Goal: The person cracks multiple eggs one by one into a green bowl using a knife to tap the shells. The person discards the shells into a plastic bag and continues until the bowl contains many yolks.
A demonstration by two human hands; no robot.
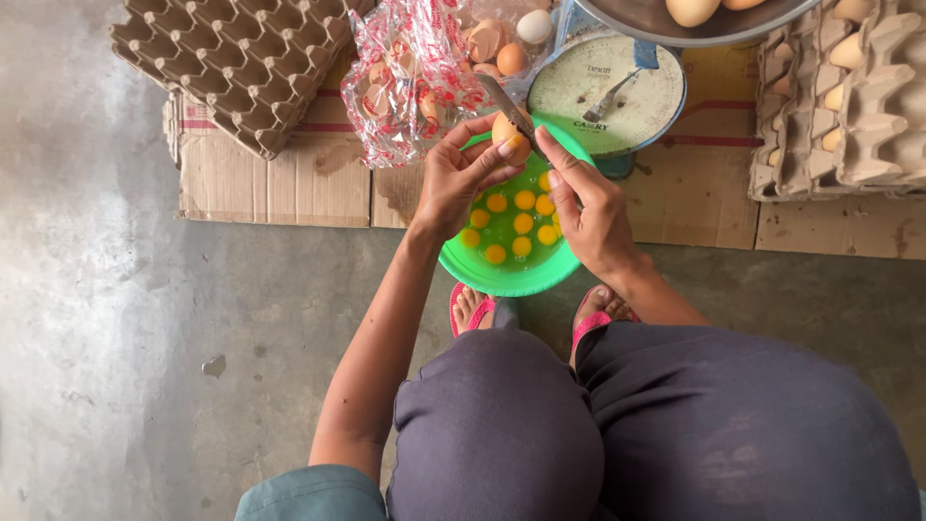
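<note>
We note the left hand (pixel 461 183) pinching an egg (pixel 509 138) above the green bowl (pixel 502 275); right hand (pixel 590 207) fingers grip a knife (pixel 503 104) across it.

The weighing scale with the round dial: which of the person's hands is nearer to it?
Right. The right hand, holding a knife, sits just below the scale; the left hand, gripping an egg, is farther off, beyond the egg.

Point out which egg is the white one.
The egg at the top, inside the clear plastic bag, is white; the egg in the left hand and the others are brown.
</note>
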